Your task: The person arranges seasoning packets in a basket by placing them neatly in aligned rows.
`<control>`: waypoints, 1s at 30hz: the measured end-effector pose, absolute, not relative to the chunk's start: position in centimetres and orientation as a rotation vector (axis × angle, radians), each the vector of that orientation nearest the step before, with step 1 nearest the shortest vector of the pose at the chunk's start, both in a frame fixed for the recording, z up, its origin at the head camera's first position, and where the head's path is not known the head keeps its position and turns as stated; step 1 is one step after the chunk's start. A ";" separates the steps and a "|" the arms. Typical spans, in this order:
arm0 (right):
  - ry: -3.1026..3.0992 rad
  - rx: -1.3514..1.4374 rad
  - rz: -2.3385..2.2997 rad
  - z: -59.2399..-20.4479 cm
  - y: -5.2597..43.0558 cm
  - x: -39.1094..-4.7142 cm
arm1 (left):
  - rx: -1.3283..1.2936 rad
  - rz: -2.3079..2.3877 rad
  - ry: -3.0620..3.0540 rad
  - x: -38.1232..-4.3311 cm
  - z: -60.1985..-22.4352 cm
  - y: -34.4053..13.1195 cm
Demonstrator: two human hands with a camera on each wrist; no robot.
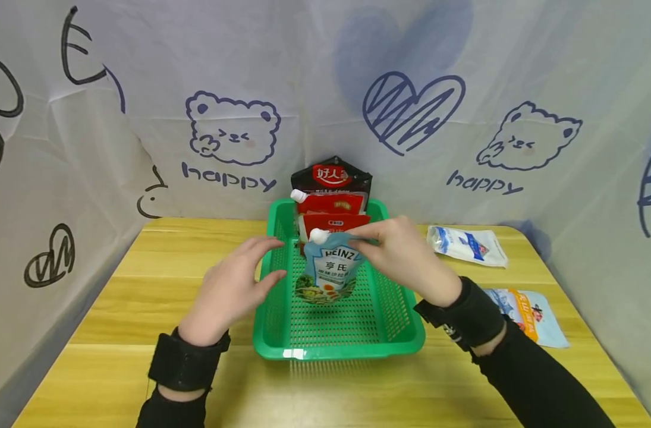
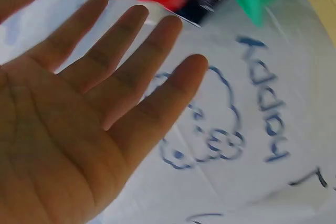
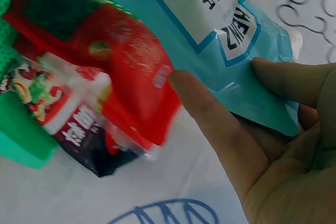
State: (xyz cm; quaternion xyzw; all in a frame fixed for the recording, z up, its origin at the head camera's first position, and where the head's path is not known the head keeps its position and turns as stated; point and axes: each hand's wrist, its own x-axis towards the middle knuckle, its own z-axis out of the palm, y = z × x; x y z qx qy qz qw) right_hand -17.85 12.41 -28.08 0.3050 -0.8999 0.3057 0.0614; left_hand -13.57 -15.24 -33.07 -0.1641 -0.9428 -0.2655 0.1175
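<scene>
My right hand (image 1: 411, 252) pinches the top corner of a light blue Heinz salad dressing pouch (image 1: 333, 267), which stands roughly upright over the green basket (image 1: 338, 352) with its white cap at the upper left. In the right wrist view, the thumb lies on the front of the pouch (image 3: 231, 72) and other fingers are behind it. Left of the pouch, my left hand (image 1: 234, 285) hovers at the basket's left rim, apart from the pouch. Its fingers (image 2: 157, 98) are spread and hold nothing in the left wrist view.
Red pouches (image 1: 333, 205) and a black-and-red packet (image 1: 330, 172) stand at the basket's back end. On the table to the right lie a white-and-blue packet (image 1: 466, 245) and a blue-and-orange packet (image 1: 534, 318). Behind the table hangs a white cloth (image 1: 325, 77) with drawings.
</scene>
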 end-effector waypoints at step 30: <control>-2.985 0.791 0.881 -31.3 10.5 -21.5 | -0.357 -0.731 -3.000 -16.3 -36.1 -17.4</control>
